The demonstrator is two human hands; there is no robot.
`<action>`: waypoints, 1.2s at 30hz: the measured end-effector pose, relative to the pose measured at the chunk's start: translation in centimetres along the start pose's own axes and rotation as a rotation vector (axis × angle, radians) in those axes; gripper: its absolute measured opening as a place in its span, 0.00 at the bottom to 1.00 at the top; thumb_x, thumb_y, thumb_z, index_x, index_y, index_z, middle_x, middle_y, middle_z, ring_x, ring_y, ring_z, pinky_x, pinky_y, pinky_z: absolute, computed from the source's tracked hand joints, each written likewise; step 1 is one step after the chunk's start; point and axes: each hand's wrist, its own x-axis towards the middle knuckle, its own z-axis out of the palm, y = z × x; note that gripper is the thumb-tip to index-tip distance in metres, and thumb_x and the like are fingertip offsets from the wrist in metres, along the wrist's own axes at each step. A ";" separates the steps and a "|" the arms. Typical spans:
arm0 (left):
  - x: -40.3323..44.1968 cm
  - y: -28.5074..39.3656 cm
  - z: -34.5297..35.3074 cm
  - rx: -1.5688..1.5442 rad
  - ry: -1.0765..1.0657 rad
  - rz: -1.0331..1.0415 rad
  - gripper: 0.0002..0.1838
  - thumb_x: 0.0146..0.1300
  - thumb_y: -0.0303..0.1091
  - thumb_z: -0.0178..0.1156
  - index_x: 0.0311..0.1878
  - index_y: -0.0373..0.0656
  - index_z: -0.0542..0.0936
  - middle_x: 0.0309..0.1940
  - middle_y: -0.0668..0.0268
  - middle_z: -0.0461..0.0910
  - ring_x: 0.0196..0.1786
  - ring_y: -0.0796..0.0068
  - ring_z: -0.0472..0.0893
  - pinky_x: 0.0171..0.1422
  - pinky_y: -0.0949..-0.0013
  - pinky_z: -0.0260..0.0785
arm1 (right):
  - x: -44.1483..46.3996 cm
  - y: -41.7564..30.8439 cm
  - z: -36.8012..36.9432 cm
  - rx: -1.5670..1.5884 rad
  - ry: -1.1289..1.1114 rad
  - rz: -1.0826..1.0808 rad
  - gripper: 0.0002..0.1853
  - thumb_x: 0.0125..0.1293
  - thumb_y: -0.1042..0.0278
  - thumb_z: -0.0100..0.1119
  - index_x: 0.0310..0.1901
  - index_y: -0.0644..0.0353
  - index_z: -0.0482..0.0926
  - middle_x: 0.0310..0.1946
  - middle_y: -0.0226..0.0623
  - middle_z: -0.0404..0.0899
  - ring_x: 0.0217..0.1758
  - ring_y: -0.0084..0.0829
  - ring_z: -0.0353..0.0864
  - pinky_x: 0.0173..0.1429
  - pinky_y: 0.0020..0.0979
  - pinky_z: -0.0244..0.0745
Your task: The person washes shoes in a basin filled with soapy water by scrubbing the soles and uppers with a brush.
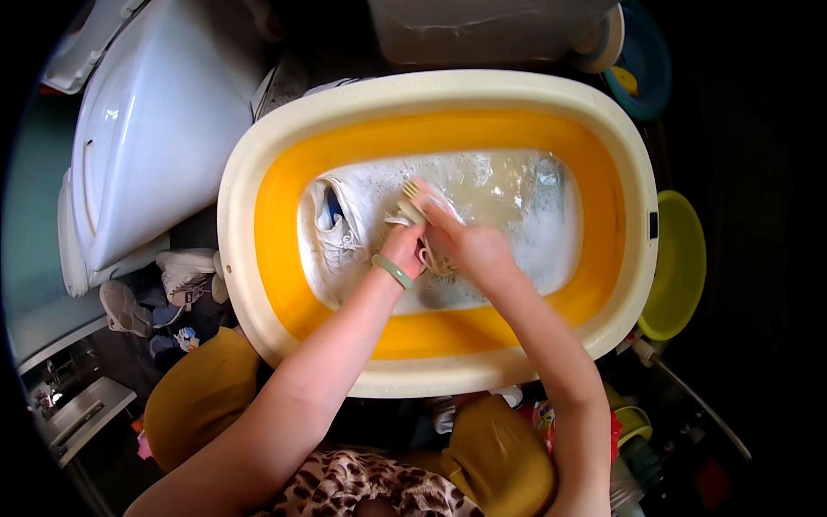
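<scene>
A cream-rimmed tub [439,379] with yellow inner walls holds cloudy, soapy water. My left hand [402,247], with a green bangle at the wrist, grips a light-coloured shoe [410,212] near the tub's middle. Its laces hang down between my hands. My right hand [472,250] is closed round a small brush [412,189], whose bristles show beyond the fingers against the upper end of the shoe. Left of my hands, a white laced shoe [340,224] with a blue inside lies in the suds. Part of the held shoe is hidden by my hands.
A large white basin-like object [164,129] stands at the upper left. Several shoes [185,271] lie on the floor at the left. A green basin [676,267] is right of the tub, and a blue basin [646,65] with something yellow inside is at the upper right.
</scene>
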 end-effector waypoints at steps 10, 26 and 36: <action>-0.5 -1.8 1.1 0.316 -0.021 0.118 0.19 0.64 0.25 0.46 0.60 0.40 0.65 0.52 0.64 0.72 0.52 0.72 0.73 0.54 0.66 0.68 | 2.9 -0.6 -0.4 -0.095 -0.126 0.017 0.20 0.60 0.65 0.56 0.56 0.39 0.74 0.19 0.44 0.76 0.21 0.41 0.77 0.25 0.38 0.71; -1.1 -0.2 0.5 0.395 -0.153 0.125 0.31 0.58 0.18 0.49 0.66 0.44 0.57 0.55 0.65 0.71 0.55 0.74 0.73 0.54 0.71 0.68 | 3.1 0.7 -1.1 0.063 -0.057 0.034 0.19 0.63 0.56 0.53 0.57 0.36 0.73 0.23 0.45 0.77 0.25 0.46 0.78 0.30 0.40 0.73; 0.4 0.0 -2.1 0.292 -0.199 -0.025 0.28 0.56 0.20 0.52 0.63 0.36 0.62 0.55 0.60 0.71 0.54 0.67 0.74 0.57 0.67 0.69 | -4.3 10.0 1.0 0.194 -0.199 0.484 0.20 0.65 0.56 0.50 0.59 0.35 0.69 0.38 0.46 0.80 0.39 0.43 0.80 0.42 0.35 0.73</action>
